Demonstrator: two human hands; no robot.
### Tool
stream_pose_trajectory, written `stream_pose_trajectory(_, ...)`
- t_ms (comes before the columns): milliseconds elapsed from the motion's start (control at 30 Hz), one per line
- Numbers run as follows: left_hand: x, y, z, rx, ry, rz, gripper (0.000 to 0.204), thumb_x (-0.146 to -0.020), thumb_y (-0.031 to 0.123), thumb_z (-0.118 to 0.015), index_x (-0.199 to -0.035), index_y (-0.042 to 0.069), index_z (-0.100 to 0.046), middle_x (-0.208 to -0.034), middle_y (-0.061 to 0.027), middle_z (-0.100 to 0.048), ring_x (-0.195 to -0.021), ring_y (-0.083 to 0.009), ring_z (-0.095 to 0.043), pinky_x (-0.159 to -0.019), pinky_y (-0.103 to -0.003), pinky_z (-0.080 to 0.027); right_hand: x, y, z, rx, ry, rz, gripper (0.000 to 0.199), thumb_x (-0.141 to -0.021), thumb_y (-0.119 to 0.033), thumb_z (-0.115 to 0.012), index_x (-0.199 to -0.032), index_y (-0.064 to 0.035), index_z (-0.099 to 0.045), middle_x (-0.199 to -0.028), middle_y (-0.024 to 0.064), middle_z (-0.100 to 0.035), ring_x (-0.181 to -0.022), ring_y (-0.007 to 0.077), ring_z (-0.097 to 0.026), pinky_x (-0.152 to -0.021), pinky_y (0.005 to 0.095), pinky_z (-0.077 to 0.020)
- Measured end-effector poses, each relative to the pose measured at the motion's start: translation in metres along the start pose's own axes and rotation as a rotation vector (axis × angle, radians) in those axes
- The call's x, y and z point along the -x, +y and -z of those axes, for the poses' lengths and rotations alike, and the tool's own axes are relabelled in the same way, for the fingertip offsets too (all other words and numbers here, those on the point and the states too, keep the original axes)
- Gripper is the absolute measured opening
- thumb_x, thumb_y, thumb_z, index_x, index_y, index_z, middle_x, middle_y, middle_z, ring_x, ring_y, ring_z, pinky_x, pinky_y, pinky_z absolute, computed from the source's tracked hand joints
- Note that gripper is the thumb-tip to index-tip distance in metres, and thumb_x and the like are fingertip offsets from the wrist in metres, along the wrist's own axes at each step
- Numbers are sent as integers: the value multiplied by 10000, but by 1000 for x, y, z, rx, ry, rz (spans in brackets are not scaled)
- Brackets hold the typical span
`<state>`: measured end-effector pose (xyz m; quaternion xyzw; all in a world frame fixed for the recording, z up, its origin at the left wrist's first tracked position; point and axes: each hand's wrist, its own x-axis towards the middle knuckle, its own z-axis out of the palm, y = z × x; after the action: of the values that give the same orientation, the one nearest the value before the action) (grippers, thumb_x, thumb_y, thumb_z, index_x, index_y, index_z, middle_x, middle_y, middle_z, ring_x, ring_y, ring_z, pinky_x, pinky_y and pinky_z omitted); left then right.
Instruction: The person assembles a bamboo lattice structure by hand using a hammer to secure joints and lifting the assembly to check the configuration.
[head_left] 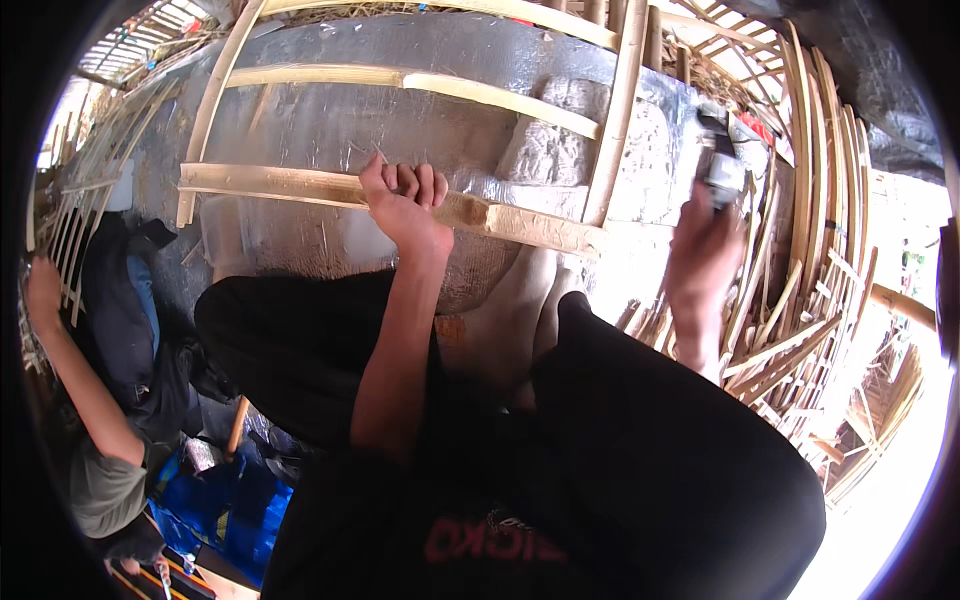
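Note:
A ladder-like bamboo frame (270, 183) lies before me, its split slats crossing two long side strips. My left hand (408, 205) rests over the nearest slat with its fingers curled around it; whether a small thing is pinched there too is hidden. Off to the right, my right hand (703, 250) is closed and smeared by motion. It holds a dark and silvery tool (722, 170), too blurred to name surely. This hand is apart from the frame, beyond its right side strip (615, 130).
My bent legs (680, 430) and bare feet (510, 310) are close to the near slat. Silvery sheeting (330, 60) covers the surface underneath. Bundled bamboo strips (825, 170) stand at right. At left are another person's arm (85, 385), dark cloth (110, 310) and a blue bag (225, 510).

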<state>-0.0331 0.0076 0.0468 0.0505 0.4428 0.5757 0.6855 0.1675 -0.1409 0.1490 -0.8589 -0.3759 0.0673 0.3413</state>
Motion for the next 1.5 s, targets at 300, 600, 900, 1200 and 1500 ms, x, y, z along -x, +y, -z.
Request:
stream_pose_trajectory(300,-8,6,2,-19,-33,-14,444,-956,336,-512,-657,189,-218,-561,34,-185,-443,-105,-214,-460,-281,-246,-7,4,-7,184,-191,9,352,-1044,-293,-528,-889,21,-558,-554,145,-593,-396,177,-541,-369,367,-380)
stream_pose_trajectory(600,-14,-2,1,48,-119,-22,427,-961,323,-514,-650,189,-252,-540,36,-192,-420,-105,-214,-450,-284,-253,-20,41,-13,305,-218,15,414,-1046,-397,-487,-983,-2,-595,-577,186,-629,-467,309,-633,-438,449,-465)
stream_pose_trajectory(900,-2,3,-3,36,-64,19,464,-984,345,-486,-634,186,-225,-540,37,-178,-415,-110,-195,-438,-284,-228,-12,50,-22,216,-196,33,509,-1001,-463,-565,-874,30,-591,-552,163,-584,-420,235,-553,-409,373,-397)
stream_pose_trajectory(1200,-6,-1,-3,-1,-75,-41,532,-971,459,-572,-650,188,-244,-574,45,-179,-438,-96,-216,-434,-272,-251,-13,51,-43,-121,-301,-155,347,-867,-309,-787,-784,-15,-621,-557,-16,-532,-453,53,-460,-420,262,-362)
stream_pose_trajectory(1500,0,-2,-9,-8,-125,-84,598,-971,534,-588,-652,196,-211,-601,57,-152,-448,-78,-213,-427,-245,-255,-22,61,-47,-292,-343,-269,346,-802,-288,-844,-771,-13,-637,-593,-19,-535,-542,66,-462,-490,293,-385)
